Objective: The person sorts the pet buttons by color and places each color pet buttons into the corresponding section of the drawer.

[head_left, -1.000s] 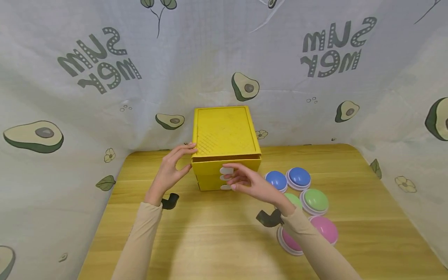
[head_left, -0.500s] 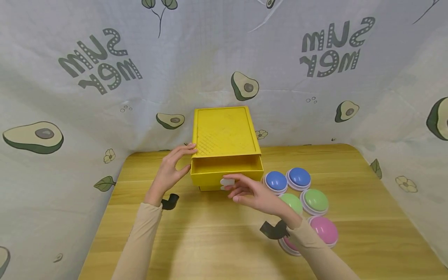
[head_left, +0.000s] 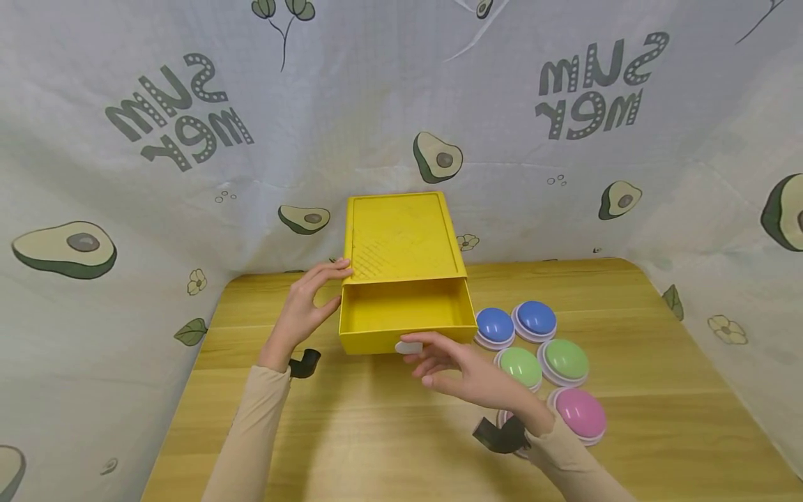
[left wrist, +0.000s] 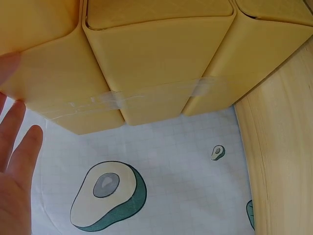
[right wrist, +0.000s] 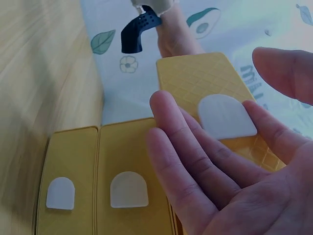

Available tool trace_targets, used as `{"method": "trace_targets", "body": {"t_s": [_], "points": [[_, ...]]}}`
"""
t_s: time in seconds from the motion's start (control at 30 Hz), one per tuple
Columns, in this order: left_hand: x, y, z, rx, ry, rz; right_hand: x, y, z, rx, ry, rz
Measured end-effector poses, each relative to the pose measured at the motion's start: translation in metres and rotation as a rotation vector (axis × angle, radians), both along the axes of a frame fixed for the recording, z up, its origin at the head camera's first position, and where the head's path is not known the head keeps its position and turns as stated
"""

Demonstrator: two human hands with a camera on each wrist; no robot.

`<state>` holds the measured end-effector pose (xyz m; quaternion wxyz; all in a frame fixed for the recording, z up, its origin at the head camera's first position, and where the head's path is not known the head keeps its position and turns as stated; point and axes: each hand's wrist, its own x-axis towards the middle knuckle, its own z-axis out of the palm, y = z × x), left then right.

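A small yellow drawer box [head_left: 401, 233] stands against the cloth at the back of the table. Its top drawer [head_left: 370, 343] is pulled well out, and the inside that shows is bare. My right hand [head_left: 467, 373] holds that drawer's white tab handle [right wrist: 227, 116] between index and middle fingers, with the thumb held away from it. Two lower drawers with white tabs [right wrist: 128, 190] are closed in the right wrist view. My left hand [head_left: 301, 310] rests its straight fingertips on the box's top left edge, thumb beside its side wall.
Right of the box sit several dome-shaped push buttons on white bases: blue [head_left: 536, 317], green [head_left: 567, 359] and pink [head_left: 582, 413]. My right forearm covers most of another pink one. An avocado-print cloth [head_left: 376, 90] hangs behind the wooden table [head_left: 351, 446].
The top drawer has slid from nearly closed to wide out, towards me. My right hand has moved back and down with its tab. The left hand has kept its place.
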<state>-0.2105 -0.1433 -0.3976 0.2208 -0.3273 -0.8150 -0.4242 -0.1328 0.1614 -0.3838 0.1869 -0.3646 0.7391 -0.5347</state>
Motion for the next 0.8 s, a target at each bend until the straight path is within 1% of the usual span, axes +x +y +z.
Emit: {"method": "trace_targets", "body": {"t_s": [0.23, 0.5, 0.7, 0.77, 0.8], "points": [[0.001, 0.001, -0.001, 0.021, -0.004, -0.003, 0.009, 0.002, -0.001, -0.01, 0.028, 0.018], [0.0, 0.002, -0.004, 0.059, 0.013, -0.013, 0.016, 0.002, -0.001, -0.037, 0.073, 0.047], [0.001, 0.003, -0.006, 0.09, -0.021, -0.003, 0.021, 0.002, -0.001, -0.064, 0.101, 0.065], [0.002, 0.004, -0.004, 0.106, -0.035, -0.01, 0.022, 0.002, -0.001, -0.067, 0.105, 0.066], [0.005, 0.005, -0.001, 0.114, -0.043, -0.017, 0.023, 0.002, -0.001, -0.067, 0.105, 0.068]]}}
